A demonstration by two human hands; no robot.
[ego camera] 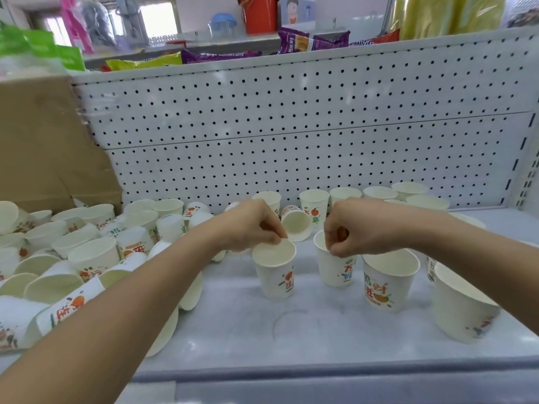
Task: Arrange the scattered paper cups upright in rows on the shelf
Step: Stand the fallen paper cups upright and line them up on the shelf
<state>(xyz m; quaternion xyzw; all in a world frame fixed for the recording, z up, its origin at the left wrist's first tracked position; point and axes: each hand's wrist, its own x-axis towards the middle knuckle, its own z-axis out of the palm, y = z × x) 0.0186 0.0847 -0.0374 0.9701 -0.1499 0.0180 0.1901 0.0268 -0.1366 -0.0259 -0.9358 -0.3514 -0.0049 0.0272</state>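
Observation:
My left hand (250, 224) pinches the far rim of an upright white paper cup (275, 275) printed with orange fruit, in the middle of the shelf (306, 336). My right hand (361, 225) pinches the rim of a second upright cup (335, 269) just to the right. Two more upright cups (388, 282) (463, 310) stand further right in the front row. Several upright cups (379, 195) line the back right. One cup (294, 220) lies on its side between my hands. A heap of scattered cups (87, 252) covers the left of the shelf.
A white pegboard back panel (291, 126) rises behind the shelf. A brown cardboard box (43, 141) leans at the left. Snack packets (312, 40) and a red bucket (261, 13) sit on the level above. The shelf's front lip (320, 371) runs along the bottom.

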